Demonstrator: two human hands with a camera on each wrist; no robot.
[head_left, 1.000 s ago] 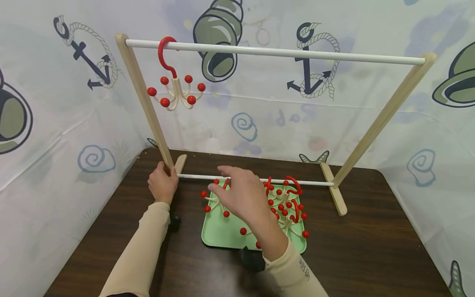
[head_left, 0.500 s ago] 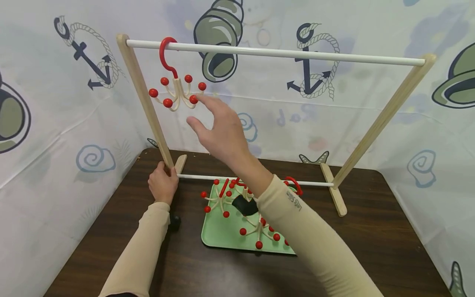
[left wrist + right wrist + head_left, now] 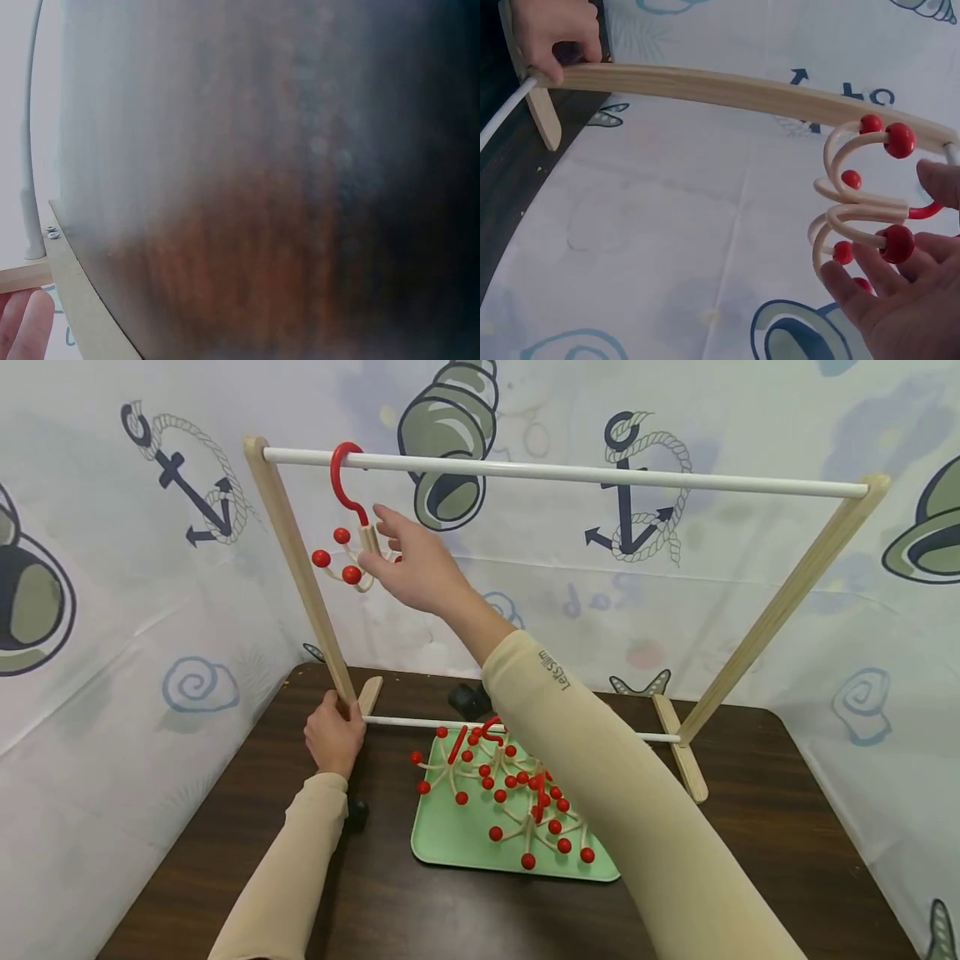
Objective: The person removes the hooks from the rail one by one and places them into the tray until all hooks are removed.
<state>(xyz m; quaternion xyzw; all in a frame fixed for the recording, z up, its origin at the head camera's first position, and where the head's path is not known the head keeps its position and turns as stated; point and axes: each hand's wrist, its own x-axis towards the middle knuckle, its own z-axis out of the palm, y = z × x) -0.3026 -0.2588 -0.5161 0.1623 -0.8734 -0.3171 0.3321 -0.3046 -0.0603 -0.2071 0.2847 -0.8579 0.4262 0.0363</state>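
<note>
A hanger [image 3: 367,537] with a red hook and several curled cream arms tipped with red balls hangs near the left end of the white top rod [image 3: 570,471]. My right hand [image 3: 420,564] is at its stem, partly covering it. In the right wrist view the thumb and spread fingers [image 3: 881,300] stand on either side of the hanger, not closed on it; whether they touch it I cannot tell. My left hand [image 3: 333,735] grips the foot of the left wooden post [image 3: 300,560]; the right wrist view shows its thumb and fingers around the post [image 3: 705,84].
Several more such hangers lie crowded on a green tray [image 3: 450,847] beneath my right forearm, which hides part of them. A lower white rod [image 3: 408,722] joins the stand's feet behind the tray. The right post [image 3: 787,602] leans outward in view. A patterned cloth hangs behind.
My right hand has risen from above the tray, up and left to the hanging hanger's stem. My left hand has kept its grip on the post. The head view has shifted slightly.
</note>
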